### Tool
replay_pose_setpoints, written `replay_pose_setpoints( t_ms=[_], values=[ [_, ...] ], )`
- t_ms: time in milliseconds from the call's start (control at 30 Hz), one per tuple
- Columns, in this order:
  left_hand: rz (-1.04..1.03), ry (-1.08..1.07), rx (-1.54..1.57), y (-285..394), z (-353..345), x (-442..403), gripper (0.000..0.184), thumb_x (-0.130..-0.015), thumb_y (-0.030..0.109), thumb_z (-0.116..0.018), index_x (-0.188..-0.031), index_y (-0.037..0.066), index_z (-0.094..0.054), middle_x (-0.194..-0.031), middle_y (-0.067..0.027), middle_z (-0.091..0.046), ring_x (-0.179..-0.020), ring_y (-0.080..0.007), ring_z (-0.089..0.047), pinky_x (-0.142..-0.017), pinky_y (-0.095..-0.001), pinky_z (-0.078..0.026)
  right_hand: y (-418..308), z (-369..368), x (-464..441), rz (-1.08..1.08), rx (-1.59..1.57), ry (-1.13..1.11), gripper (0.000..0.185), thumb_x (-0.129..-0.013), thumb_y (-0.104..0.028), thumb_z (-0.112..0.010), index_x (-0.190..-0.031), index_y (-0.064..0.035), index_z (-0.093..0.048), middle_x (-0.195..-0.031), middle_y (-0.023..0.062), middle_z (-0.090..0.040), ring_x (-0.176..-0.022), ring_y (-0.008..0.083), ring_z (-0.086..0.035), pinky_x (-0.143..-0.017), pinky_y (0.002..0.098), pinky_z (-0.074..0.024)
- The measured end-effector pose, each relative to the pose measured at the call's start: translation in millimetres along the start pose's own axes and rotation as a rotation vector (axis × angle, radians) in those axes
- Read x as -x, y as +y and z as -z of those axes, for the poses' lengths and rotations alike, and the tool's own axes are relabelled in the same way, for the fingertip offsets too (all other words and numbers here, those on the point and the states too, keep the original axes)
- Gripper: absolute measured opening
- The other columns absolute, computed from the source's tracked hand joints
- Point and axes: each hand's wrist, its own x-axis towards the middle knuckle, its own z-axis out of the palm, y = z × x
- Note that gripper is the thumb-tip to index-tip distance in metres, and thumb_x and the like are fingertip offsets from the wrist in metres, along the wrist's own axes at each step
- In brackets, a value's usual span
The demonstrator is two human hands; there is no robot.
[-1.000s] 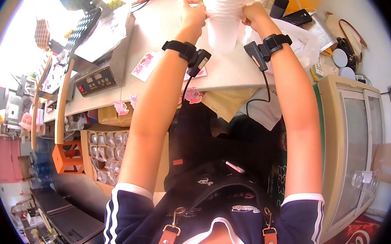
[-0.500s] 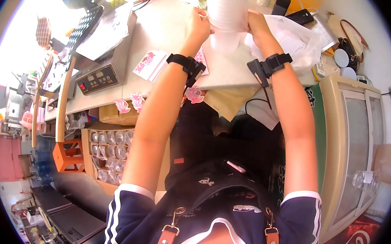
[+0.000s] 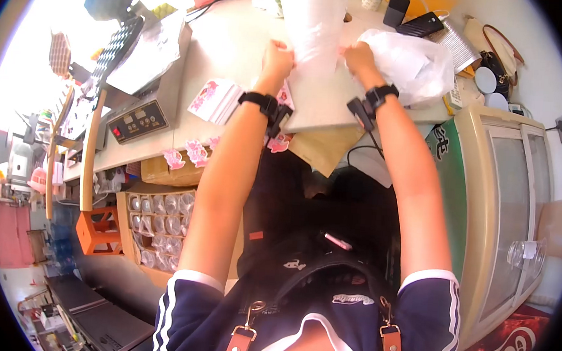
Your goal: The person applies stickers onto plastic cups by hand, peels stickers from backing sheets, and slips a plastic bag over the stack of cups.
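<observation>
A tall white cylinder (image 3: 312, 10), wrapped in thin clear plastic, stands at the back of the table and runs out of the top of the view. Its lower part is pale and see-through against the tabletop. My left hand (image 3: 277, 61) is closed at its lower left edge, and my right hand (image 3: 360, 59) is closed at its lower right edge. Both seem to pinch the plastic wrap (image 3: 317, 59), though the fingertips are hard to make out. Close to my right hand lies a white plastic bag (image 3: 416, 65). Near my left wrist are printed pink-and-white cards (image 3: 216, 101).
A waffle iron with a control panel (image 3: 139, 122) stands on the left, its long wooden handle (image 3: 91, 151) jutting out. A box of clear cups (image 3: 159, 223) is below. A glass-door cabinet (image 3: 471, 219) stands right; a power bank (image 3: 422, 23) lies at the back.
Both hands have come down the sides of the cylinder toward me. The plastic now stretches lower between them, and its surface looks more wrinkled.
</observation>
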Motion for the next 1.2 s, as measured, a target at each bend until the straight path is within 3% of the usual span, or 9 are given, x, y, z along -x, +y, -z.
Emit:
replay_pose_setpoints(
  t_ms=[67,133,167,233,333,467,667,900,1200],
  values=[
    [-0.016,-0.022,0.044,-6,-2,9,0.025,-0.089,0.004,-0.052,-0.111,0.012,-0.045,-0.077,-0.0057,-0.056,-0.058,-0.0140,-0.054,-0.045,-0.0275,-0.039,-9,-2,22,0.089,0.006,0.030,0.037,-0.089,-0.031,-0.067,-0.076,0.0033,-0.062,-0.072,0.0195,-0.068,-0.051,0.0296,-0.064,-0.051,0.0389,-0.0517],
    [0.024,-0.025,0.062,-7,-2,15,0.024,-0.091,0.006,-0.055,-0.112,0.008,-0.044,-0.081,-0.0084,-0.059,-0.059,-0.0170,-0.059,-0.047,-0.0296,-0.043,-34,10,47,-0.054,-0.502,-0.067,0.020,-0.093,-0.018,-0.060,-0.100,-0.0007,-0.053,-0.068,0.0149,-0.064,-0.048,0.0216,-0.059,-0.044,0.0375,-0.0483],
    [0.039,-0.027,0.083,-2,-2,15,0.026,-0.092,0.008,-0.058,-0.112,0.005,-0.043,-0.085,-0.0110,-0.062,-0.061,-0.0201,-0.064,-0.049,-0.0316,-0.048,-40,18,57,-0.051,-0.498,-0.070,0.020,-0.093,-0.018,-0.060,-0.100,-0.0007,-0.053,-0.068,0.0149,-0.064,-0.048,0.0216,-0.059,-0.044,0.0375,-0.0483],
    [0.112,-0.039,0.262,6,-1,32,0.030,-0.092,0.009,-0.058,-0.117,0.003,-0.042,-0.092,-0.0123,-0.061,-0.063,-0.0205,-0.064,-0.050,-0.0310,-0.049,-49,31,77,-0.202,-0.645,-0.161,0.031,-0.095,-0.014,-0.054,-0.120,-0.0008,-0.041,-0.079,0.0169,-0.068,-0.061,0.0259,-0.067,-0.052,0.0366,-0.0544],
    [0.196,-0.092,0.445,6,5,66,0.040,-0.093,0.011,-0.058,-0.127,0.003,-0.040,-0.098,-0.0120,-0.061,-0.071,-0.0200,-0.065,-0.055,-0.0279,-0.050,-54,34,115,-0.172,-0.753,-0.301,0.047,-0.093,-0.015,-0.056,-0.129,0.0010,-0.030,-0.080,0.0195,-0.068,-0.079,0.0297,-0.071,-0.066,0.0356,-0.0578],
    [0.140,-0.238,0.513,-18,5,83,0.050,-0.094,0.015,-0.061,-0.137,0.005,-0.037,-0.108,-0.0123,-0.063,-0.091,-0.0213,-0.067,-0.067,-0.0260,-0.053,-50,16,126,-0.042,-0.929,-0.228,0.052,-0.091,-0.010,-0.056,-0.133,0.0047,-0.029,-0.109,0.0257,-0.064,-0.099,0.0320,-0.068,-0.089,0.0379,-0.0532],
    [0.274,-0.258,0.738,-2,8,86,0.048,-0.094,0.017,-0.064,-0.136,0.010,-0.041,-0.124,-0.0117,-0.062,-0.101,-0.0222,-0.062,-0.081,-0.0355,-0.051,-43,18,103,-0.123,-1.409,-0.197,0.045,-0.089,-0.010,-0.061,-0.126,0.0025,-0.039,-0.090,0.0149,-0.064,-0.088,0.0294,-0.065,-0.083,0.0413,-0.0521],
    [0.326,-0.220,0.920,-22,-2,72,0.059,-0.089,0.013,-0.069,-0.138,0.005,-0.039,-0.123,-0.0135,-0.060,-0.105,-0.0246,-0.061,-0.086,-0.0368,-0.048,-40,29,77,-0.326,-1.347,-0.259,0.026,-0.087,-0.010,-0.064,-0.109,-0.0056,-0.051,-0.080,0.0082,-0.062,-0.077,0.0234,-0.060,-0.071,0.0376,-0.0480],
    [0.231,-0.171,0.681,-14,2,63,0.063,-0.087,0.016,-0.071,-0.141,0.008,-0.038,-0.115,-0.0111,-0.064,-0.102,-0.0251,-0.062,-0.083,-0.0396,-0.050,-48,8,50,-0.183,-0.822,0.078,0.053,-0.087,-0.008,-0.066,-0.132,-0.0102,-0.039,-0.086,0.0066,-0.063,-0.077,0.0228,-0.061,-0.063,0.0388,-0.0485]
  ],
)
